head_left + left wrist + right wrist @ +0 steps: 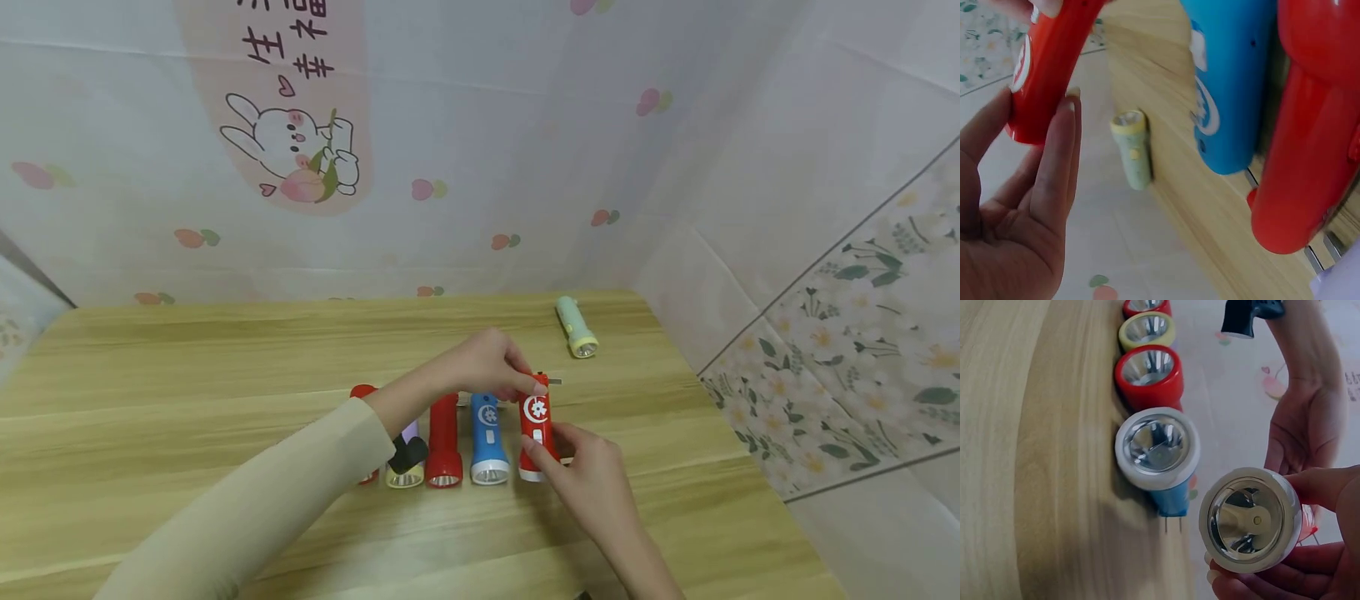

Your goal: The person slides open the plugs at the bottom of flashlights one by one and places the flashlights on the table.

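Both hands hold a red flashlight [542,450] with a white head rim and a white gear-like mark, above the table. My left hand [491,362] pinches its tail end, where metal prongs [555,382] stick out. Near the head end, my right hand [592,479] grips it between thumb and fingers. In the right wrist view its lens [1250,520] faces the camera. Just left of it lies a blue flashlight [489,442]. Then come a plain red flashlight [444,433], a purple one with a yellow rim [405,477], and another red one [363,390], partly hidden by my left arm.
A pale green flashlight [573,325] with a yellow head lies apart at the back right of the wooden table [225,350]. Patterned cloth [480,167] hangs behind the table, and a floral-patterned wall [862,375] borders its right side.
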The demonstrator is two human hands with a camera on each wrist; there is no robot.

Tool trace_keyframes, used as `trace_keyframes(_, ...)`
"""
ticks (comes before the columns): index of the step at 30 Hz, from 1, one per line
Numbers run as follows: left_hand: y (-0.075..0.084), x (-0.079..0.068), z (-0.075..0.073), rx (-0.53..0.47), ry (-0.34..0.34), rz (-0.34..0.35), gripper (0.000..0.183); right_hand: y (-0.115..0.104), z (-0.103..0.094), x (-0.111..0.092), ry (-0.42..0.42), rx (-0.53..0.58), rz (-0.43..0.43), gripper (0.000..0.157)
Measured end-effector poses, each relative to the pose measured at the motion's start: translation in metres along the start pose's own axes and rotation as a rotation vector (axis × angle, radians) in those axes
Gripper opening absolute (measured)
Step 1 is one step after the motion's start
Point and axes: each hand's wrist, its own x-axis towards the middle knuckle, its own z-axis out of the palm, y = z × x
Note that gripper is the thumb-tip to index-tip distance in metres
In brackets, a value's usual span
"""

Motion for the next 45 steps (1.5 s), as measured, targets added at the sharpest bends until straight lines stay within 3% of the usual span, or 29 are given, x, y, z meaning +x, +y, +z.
trace_keyframes(7,-0.010,0.016,0.004,0.055,-0.003,-0.024,0.022,0.009,0.007,0.007,0.016,0.007,0.053,0.043)
trace_keyframes(17,-0.025,0.020,0.025,-0.043,0.129,-0.141,0.028,0.019,0.018,0.010,0.009,0.033,0.052,0.034)
trace_keyframes(22,-0.029,0.020,0.032,-0.065,0.144,-0.200,0.034,0.021,0.021,0.010,0.003,0.039,0.055,0.034)
trace_keyframes(31,-0.027,0.019,0.039,0.116,0.132,-0.195,0.044,0.024,0.025,0.011,-0.017,-0.010,0.079,0.036)
trace_keyframes(40,-0.028,0.024,0.048,0.170,0.150,-0.209,0.038,0.025,0.027,0.009,0.015,-0.113,0.052,0.031)
trace_keyframes(45,-0.027,0.024,0.050,0.193,0.143,-0.217,0.036,0.025,0.027,0.009,0.004,-0.102,0.060,0.030)
